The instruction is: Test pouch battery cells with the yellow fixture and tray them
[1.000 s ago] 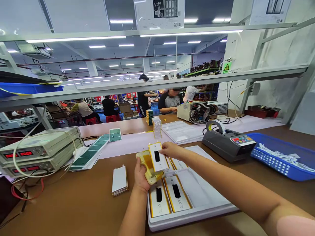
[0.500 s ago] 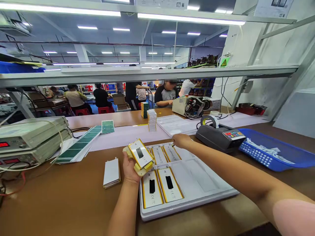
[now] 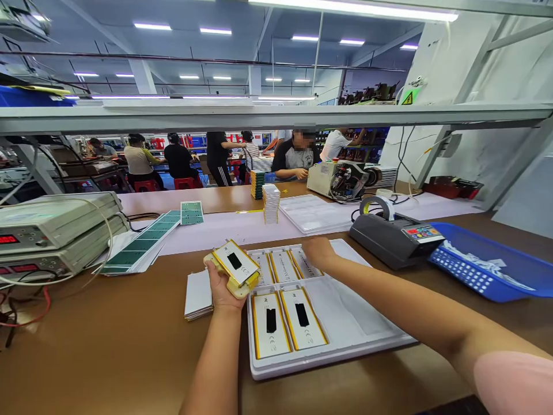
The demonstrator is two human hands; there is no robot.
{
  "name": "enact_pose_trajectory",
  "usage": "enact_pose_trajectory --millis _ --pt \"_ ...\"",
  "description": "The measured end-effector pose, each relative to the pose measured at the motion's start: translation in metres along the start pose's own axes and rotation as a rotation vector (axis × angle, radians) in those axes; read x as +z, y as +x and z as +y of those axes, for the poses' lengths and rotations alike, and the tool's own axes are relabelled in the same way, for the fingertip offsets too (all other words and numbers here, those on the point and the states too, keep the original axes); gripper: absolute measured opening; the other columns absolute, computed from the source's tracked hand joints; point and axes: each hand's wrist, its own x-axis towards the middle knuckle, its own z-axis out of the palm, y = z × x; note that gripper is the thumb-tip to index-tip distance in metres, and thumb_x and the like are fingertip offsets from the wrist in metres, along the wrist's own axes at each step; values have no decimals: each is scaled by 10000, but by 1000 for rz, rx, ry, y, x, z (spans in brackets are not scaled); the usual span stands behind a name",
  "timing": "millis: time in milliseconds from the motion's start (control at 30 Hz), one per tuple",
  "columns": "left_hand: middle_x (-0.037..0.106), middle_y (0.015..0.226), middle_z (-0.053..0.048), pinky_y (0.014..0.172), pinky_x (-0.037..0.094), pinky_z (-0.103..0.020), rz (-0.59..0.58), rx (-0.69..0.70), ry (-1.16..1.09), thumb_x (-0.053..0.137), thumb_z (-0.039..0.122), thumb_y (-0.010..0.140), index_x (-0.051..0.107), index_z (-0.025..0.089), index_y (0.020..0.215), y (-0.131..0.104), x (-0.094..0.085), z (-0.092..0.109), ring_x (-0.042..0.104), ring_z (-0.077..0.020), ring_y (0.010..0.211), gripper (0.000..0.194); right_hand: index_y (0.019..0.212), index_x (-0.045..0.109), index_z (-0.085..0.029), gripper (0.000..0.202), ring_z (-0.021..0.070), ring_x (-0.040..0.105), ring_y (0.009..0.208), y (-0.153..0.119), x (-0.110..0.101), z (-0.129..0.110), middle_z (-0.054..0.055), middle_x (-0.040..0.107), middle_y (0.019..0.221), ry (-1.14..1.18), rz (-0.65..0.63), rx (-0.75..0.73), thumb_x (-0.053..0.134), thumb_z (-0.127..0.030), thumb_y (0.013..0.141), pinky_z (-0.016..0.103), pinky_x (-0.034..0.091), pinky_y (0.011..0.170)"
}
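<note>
My left hand [image 3: 222,285] is wrapped round a yellowish holder [image 3: 242,289] with a white battery cell [image 3: 235,261] on it, marked by a black strip. It is raised beside the left edge of a white tray [image 3: 298,366]. Two cells with black strips [image 3: 271,325] lie in the tray's front row, and several without visible strips [image 3: 283,266] in the back row. My right hand [image 3: 318,252] is over the rightmost back cell [image 3: 307,266]; its fingers point down and are hidden. A stack of white cells [image 3: 199,294] sits left of my left hand.
A black tape dispenser [image 3: 393,236] and a blue basket [image 3: 466,276] stand on the right. Behind are another tray [image 3: 313,213], stacked cells [image 3: 271,204] and a machine [image 3: 330,178]. Green sheets [image 3: 142,245] and instruments [image 3: 60,230] are at left. People work beyond.
The view has shifted. My left hand has moved left and slightly up with the held cell, uncovering more of the tray. My right hand now sits over the rightmost back cell.
</note>
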Motion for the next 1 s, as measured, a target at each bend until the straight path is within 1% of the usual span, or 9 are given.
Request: enact_pose_trajectory --millis 100,200,233,300,433,600,767,900,1000 --pt "654 842 -75 755 461 -454 11 -9 -8 468 631 685 598 216 1004 0 -2 2 601 -273 848 540 937 604 -96 233 279 568 919 8 -1 12 185 622 951 126 -31 90 446 -209 809 369 419 732" --pt "649 785 -67 745 463 -458 0 -19 -24 469 631 685 603 209 974 0 -6 3 614 -259 779 529 889 599 -108 409 181 590 664 15 -2 24 121 629 741 308 -121 117 290 -375 881 294 426 590" --pt "648 782 -65 747 463 -457 -1 -19 -30 475 624 687 604 208 965 0 -7 3 615 -254 767 517 859 597 -119 450 145 562 572 15 0 25 88 611 669 371 -154 110 254 -408 886 263 409 532" --pt "647 795 -63 753 461 -451 9 -24 -34 493 603 691 604 207 950 0 -10 3 616 -248 760 486 779 586 -132 434 95 466 434 15 5 24 32 547 549 477 -215 97 298 -444 868 222 345 433" --pt "644 799 -74 729 468 -431 37 -65 -12 510 571 701 597 195 941 0 -11 2 617 -253 769 455 635 517 -134 266 53 313 349 13 8 19 -36 413 425 620 -301 108 529 -360 774 197 231 360" --pt "642 871 -100 760 460 -416 10 -100 -9 510 534 725 580 168 994 -3 -10 2 605 -259 848 459 689 473 -150 164 38 306 383 11 -21 15 -55 392 471 786 -235 53 488 -268 802 179 213 375" --pt "647 867 -114 778 451 -453 -44 -164 -30 457 614 709 568 144 1032 -4 -7 -4 594 -280 882 581 687 488 -145 132 45 344 420 -5 -50 -21 -57 406 482 999 -191 -139 527 -240 770 180 238 399" --pt "657 889 -106 799 445 -431 -90 -187 -41 377 680 696 569 170 1059 -5 -2 -12 579 -278 934 655 685 504 -134 88 46 368 438 -15 -60 -60 -49 447 503 1031 -187 -240 523 -171 763 172 286 418" --pt "661 919 -105 800 446 -415 -64 -190 -7 344 689 700 563 181 1085 -5 -1 -14 590 -268 917 674 703 531 -118 78 53 416 481 -16 -62 -84 -18 514 570 989 -181 -295 509 -152 769 167 329 450"
